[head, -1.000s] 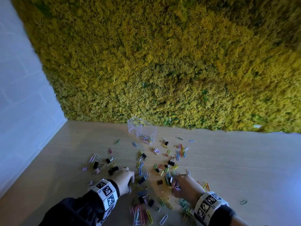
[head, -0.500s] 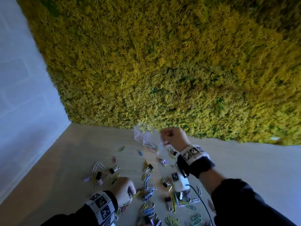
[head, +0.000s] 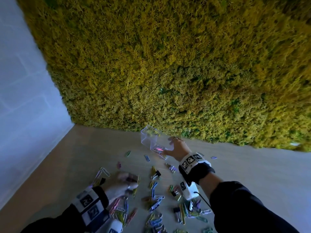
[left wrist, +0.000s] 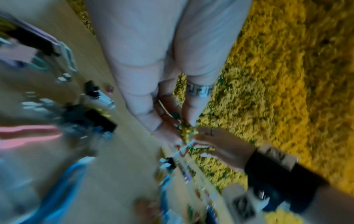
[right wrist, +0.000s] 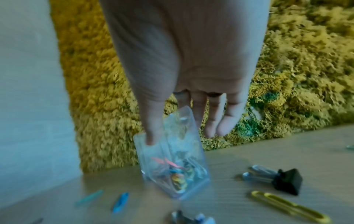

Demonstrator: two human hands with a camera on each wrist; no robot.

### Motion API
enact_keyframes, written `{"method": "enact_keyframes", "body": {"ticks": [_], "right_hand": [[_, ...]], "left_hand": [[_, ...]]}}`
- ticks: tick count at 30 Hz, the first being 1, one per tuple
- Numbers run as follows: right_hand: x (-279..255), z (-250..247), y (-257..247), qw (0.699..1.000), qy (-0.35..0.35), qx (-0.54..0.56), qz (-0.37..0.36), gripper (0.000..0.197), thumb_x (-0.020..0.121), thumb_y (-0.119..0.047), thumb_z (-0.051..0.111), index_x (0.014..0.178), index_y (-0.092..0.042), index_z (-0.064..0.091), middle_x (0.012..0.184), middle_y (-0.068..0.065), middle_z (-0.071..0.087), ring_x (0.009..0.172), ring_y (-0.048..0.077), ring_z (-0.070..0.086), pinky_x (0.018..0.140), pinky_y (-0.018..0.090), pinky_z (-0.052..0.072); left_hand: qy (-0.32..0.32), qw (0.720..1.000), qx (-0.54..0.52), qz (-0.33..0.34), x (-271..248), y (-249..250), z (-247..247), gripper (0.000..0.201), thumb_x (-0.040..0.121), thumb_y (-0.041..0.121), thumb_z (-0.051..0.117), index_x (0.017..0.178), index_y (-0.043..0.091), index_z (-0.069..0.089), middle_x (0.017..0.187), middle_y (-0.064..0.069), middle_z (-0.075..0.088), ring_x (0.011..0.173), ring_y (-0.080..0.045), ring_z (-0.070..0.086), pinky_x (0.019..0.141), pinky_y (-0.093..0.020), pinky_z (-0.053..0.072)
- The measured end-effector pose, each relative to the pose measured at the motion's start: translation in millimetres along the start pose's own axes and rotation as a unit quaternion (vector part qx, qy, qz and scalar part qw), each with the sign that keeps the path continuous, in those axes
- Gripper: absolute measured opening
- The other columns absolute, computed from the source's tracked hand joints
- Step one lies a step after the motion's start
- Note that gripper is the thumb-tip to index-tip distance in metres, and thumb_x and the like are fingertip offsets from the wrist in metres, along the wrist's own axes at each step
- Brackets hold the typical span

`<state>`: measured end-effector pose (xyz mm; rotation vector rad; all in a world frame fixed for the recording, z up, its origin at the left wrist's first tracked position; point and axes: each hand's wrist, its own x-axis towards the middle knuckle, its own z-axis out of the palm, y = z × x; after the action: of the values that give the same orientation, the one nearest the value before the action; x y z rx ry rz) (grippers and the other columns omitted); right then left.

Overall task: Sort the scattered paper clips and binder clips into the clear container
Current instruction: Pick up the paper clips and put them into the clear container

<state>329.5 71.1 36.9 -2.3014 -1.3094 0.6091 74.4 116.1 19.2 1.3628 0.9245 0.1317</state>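
Note:
The clear container [head: 149, 140] stands at the back of the table, and colored clips [head: 157, 149] lie at its bottom. My right hand [head: 170, 145] is at its right side, fingers spread. In the right wrist view the right hand [right wrist: 182, 136] has straight fingers behind the container [right wrist: 172, 174] and its thumb at the near wall. My left hand [head: 124, 180] is blurred over the scattered clips [head: 154, 195]. In the left wrist view the left hand [left wrist: 168, 112] curls its fingers round thin green and yellow paper clips.
A black binder clip [right wrist: 287, 183] and a yellow paper clip [right wrist: 283, 207] lie right of the container. A yellow-green moss wall [head: 168, 73] rises behind the wooden table [head: 252, 174]. A white wall [head: 25, 106] closes the left side.
My right hand rose from the clip pile to the container, hung there as a fist, and now has its fingers spread. My left hand shifted a little to the left over the clips.

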Motion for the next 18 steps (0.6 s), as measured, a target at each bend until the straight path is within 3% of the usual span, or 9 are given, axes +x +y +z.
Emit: {"method": "enact_keyframes", "body": {"ticks": [2, 4, 7, 10, 12, 14, 16, 18], "right_hand": [[-3.9, 1.2, 4.1, 1.0, 0.01, 0.01, -0.025, 0.062, 0.075, -0.031, 0.071, 0.127, -0.007, 0.045, 0.122, 0.01, 0.058, 0.106, 0.019, 0.055, 0.094, 0.026, 0.044], [-9.8, 0.5, 7.8, 0.999, 0.008, 0.026, -0.047, 0.059, 0.075, -0.026, 0.072, 0.125, -0.009, 0.048, 0.118, 0.009, 0.059, 0.096, 0.015, 0.054, 0.09, 0.024, 0.045], [-19.0, 0.2, 14.1, 0.996, -0.001, 0.044, -0.081, 0.059, 0.074, -0.02, 0.073, 0.126, -0.009, 0.048, 0.117, 0.01, 0.061, 0.101, 0.02, 0.058, 0.09, 0.026, 0.048], [-23.7, -3.3, 19.4, 0.992, -0.019, 0.062, -0.104, 0.06, 0.074, -0.014, 0.073, 0.128, -0.009, 0.047, 0.12, 0.01, 0.06, 0.106, 0.022, 0.058, 0.09, 0.026, 0.048], [-24.6, -6.3, 22.0, 0.991, -0.033, 0.064, -0.109, 0.06, 0.075, -0.013, 0.072, 0.129, -0.009, 0.046, 0.121, 0.01, 0.059, 0.108, 0.022, 0.057, 0.091, 0.026, 0.047], [-24.5, -8.4, 23.6, 0.991, -0.043, 0.061, -0.113, 0.061, 0.076, -0.014, 0.071, 0.13, -0.009, 0.044, 0.122, 0.009, 0.058, 0.11, 0.022, 0.056, 0.091, 0.026, 0.047], [-24.2, -8.9, 23.8, 0.991, -0.044, 0.048, -0.113, 0.061, 0.077, -0.015, 0.07, 0.131, -0.01, 0.043, 0.124, 0.009, 0.058, 0.11, 0.022, 0.056, 0.092, 0.025, 0.046], [-23.5, -8.1, 24.2, 0.992, -0.041, 0.037, -0.112, 0.061, 0.078, -0.015, 0.069, 0.132, -0.01, 0.042, 0.125, 0.008, 0.058, 0.111, 0.021, 0.056, 0.093, 0.024, 0.046]], "left_hand": [[-0.007, 0.998, -0.068, 0.004, 1.4, 17.5, 2.1, 0.012, 0.081, -0.007, 0.058, 0.079, 0.004, 0.062, 0.069, -0.004, 0.062, 0.064, -0.015, 0.06, 0.054, -0.023, 0.054], [0.0, 0.991, -0.135, 0.015, 9.5, 37.8, 4.0, 0.013, 0.083, -0.007, 0.055, 0.087, 0.003, 0.062, 0.076, -0.007, 0.064, 0.071, -0.018, 0.06, 0.056, -0.023, 0.055], [0.0, 0.982, -0.186, 0.029, 30.6, 60.7, 9.1, 0.022, 0.083, -0.006, 0.052, 0.104, 0.0, 0.058, 0.088, -0.011, 0.064, 0.08, -0.02, 0.061, 0.065, -0.027, 0.055], [0.004, 0.98, -0.185, 0.074, 46.2, 85.8, 24.4, 0.019, 0.083, -0.008, 0.052, 0.095, 0.005, 0.059, 0.092, -0.009, 0.063, 0.085, -0.019, 0.06, 0.061, -0.022, 0.056], [0.011, 0.985, -0.127, 0.113, 54.9, 97.8, 36.2, 0.019, 0.082, -0.006, 0.054, 0.09, 0.01, 0.06, 0.092, -0.006, 0.063, 0.086, -0.016, 0.059, 0.064, -0.022, 0.055], [0.032, 0.987, -0.007, 0.158, 64.2, 102.8, 44.3, 0.018, 0.082, -0.003, 0.058, 0.088, 0.013, 0.061, 0.091, -0.003, 0.064, 0.088, -0.018, 0.06, 0.075, -0.025, 0.052], [0.055, 0.968, 0.151, 0.194, 71.5, 103.0, 47.6, 0.017, 0.082, 0.0, 0.06, 0.095, 0.01, 0.062, 0.096, -0.002, 0.065, 0.093, -0.019, 0.06, 0.085, -0.029, 0.049], [0.057, 0.948, 0.232, 0.213, 77.0, 100.7, 47.7, 0.023, 0.083, -0.003, 0.056, 0.102, 0.007, 0.061, 0.101, 0.001, 0.063, 0.096, -0.015, 0.059, 0.087, -0.025, 0.049]]}}
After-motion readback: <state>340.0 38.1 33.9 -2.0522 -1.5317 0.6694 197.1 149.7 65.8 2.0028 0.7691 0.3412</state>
